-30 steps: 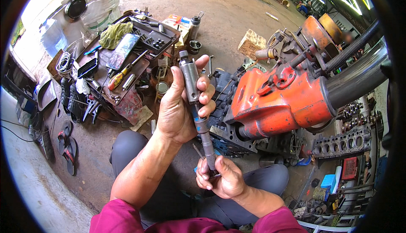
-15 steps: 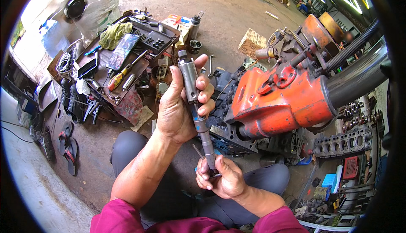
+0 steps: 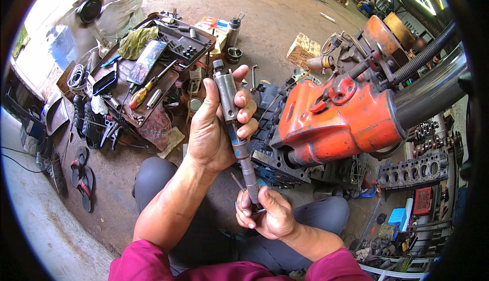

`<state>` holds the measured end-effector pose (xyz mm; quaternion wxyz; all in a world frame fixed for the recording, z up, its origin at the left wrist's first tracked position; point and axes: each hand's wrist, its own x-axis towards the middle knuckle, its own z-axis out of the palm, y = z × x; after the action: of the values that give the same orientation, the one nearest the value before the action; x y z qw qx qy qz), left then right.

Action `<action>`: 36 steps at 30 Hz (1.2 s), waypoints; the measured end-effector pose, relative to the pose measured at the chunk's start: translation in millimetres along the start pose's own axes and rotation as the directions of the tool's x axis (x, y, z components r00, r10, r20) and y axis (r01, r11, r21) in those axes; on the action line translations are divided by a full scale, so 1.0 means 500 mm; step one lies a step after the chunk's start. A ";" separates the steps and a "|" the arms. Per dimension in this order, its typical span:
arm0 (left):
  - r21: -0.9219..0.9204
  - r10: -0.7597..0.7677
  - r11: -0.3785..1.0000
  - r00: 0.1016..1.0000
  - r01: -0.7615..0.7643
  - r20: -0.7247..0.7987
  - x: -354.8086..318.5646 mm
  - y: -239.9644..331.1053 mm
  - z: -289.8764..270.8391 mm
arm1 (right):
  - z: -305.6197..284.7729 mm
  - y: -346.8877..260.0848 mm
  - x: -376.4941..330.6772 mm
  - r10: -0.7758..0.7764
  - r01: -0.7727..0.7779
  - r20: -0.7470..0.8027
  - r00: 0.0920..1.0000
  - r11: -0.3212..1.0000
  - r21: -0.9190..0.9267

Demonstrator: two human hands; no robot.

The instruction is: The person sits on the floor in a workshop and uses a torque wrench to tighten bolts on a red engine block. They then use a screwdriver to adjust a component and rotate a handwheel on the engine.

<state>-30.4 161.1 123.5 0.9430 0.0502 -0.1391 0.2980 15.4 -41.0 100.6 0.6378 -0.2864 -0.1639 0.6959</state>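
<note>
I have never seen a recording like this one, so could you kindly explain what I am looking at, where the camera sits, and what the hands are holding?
The picture comes from a fisheye camera worn on a person's head, looking down, so straight lines bend near the rim. The forearms entering from the lower edge are the person's own. The left hand grips the upper part of a long grey metal cylindrical part, held roughly upright. The right hand holds its thin lower end, along with a thin metal rod whose kind I cannot tell. The person sits on a concrete workshop floor. To the left lies a tool tray with a screwdriver and sockets; to the right stands an orange engine housing. Sandals lie at far left.
</note>
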 end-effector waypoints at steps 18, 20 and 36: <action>0.720 0.440 0.662 0.885 -0.208 -0.149 0.016 0.023 0.067 | 0.046 -0.102 0.190 -0.645 0.254 0.251 0.721 -0.090 -0.963; 0.849 0.648 0.387 0.761 -0.358 0.026 0.025 0.050 0.069 | 0.064 -0.127 0.229 -0.675 0.224 0.319 0.665 -0.227 -0.948; 0.890 0.516 0.230 0.825 -0.393 0.231 0.014 0.056 0.086 | 0.012 -0.310 0.830 -0.292 -0.229 -0.048 0.955 -0.625 -0.746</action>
<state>-50.8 180.1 167.2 0.6313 0.4993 0.0928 0.5861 125.7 387.9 118.8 0.0529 -0.7855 -0.6125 0.0704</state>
